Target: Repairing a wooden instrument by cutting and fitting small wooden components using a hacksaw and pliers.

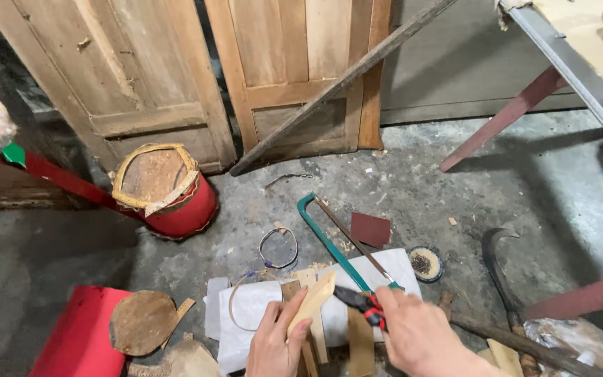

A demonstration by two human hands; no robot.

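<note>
pale wood strip (313, 299) pinched in my left hand (277, 342), low centre over the white sheet (259, 307). my right hand (413, 331) is closed on a red-black-handled tool (359, 301), tip touching the strip. green hacksaw (333, 241) lies just behind.

No pkgs, labels, signs or screens visible anywhere in view.

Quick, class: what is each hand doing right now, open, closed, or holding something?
Left hand: closed on a pale wooden strip.
Right hand: closed on a red-and-black handled tool, kind unclear.
</note>
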